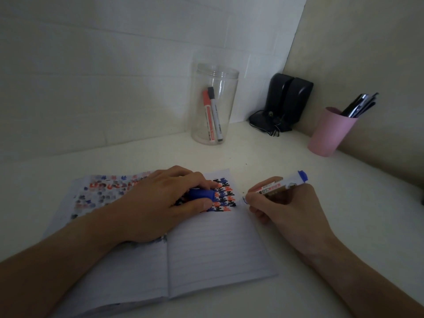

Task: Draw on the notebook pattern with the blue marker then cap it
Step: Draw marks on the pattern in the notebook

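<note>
left hand (160, 203) holds cap (202, 194); right hand (284, 205) holds marker (278, 184).

This looks like a small study corner or desk in a home or a student room. A plain white table (160, 154) stands in a corner, with a white tiled wall (103, 65) behind and a beige wall (367, 53) on the right. On the table lies an open lined notebook (218, 244) with coloured marks on its pages. Near the wall stands a clear plastic jar (214, 104) with two markers (212, 115) inside, and a pink cup (330, 131) full of pens (360, 105). In the corner stand two small black speakers (289, 99) with cables. The light is dim.
</note>
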### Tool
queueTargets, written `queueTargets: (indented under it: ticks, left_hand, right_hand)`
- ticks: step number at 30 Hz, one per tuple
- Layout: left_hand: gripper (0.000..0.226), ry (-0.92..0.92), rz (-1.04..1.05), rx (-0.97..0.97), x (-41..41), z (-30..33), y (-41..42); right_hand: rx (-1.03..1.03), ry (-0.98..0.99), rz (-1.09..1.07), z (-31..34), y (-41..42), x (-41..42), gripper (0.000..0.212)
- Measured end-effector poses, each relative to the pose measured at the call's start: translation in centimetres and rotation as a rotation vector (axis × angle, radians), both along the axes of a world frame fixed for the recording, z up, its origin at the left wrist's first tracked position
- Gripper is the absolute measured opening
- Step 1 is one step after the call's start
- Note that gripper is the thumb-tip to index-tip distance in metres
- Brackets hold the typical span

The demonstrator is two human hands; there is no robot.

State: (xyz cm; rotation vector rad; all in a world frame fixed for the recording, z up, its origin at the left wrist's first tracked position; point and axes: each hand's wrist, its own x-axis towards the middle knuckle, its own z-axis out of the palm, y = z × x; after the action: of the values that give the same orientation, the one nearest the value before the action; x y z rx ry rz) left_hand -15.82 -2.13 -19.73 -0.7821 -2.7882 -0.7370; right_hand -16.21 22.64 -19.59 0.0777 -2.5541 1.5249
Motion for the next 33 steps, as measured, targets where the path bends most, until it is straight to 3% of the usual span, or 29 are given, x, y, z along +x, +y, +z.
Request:
queueTargets:
  ticks: [15, 21, 25, 33]
  left_hand:
    - [0.032, -0.017, 0.009, -0.004, -0.07, -0.1, -0.1]
    - [0.017, -0.016, -0.005, -0.007, -0.01, 0.08, 0.06]
    - [0.033, -0.017, 0.01, -0.017, -0.16, -0.1, -0.04]
    - [0.028, -0.017, 0.011, -0.013, -0.12, -0.12, -0.05]
  right_hand:
    - [-0.001, -0.006, 0.006, -0.05, -0.13, -0.09, 0.01]
    - [-0.052, 0.006, 0.068, 0.07, -0.06, 0.07, 0.008]
    - [-0.024, 0.013, 0.091, 0.04, -0.08, 0.14, 0.007]
    - [-0.038, 0.005, 0.112, 0.14, -0.11, 0.26, 0.008]
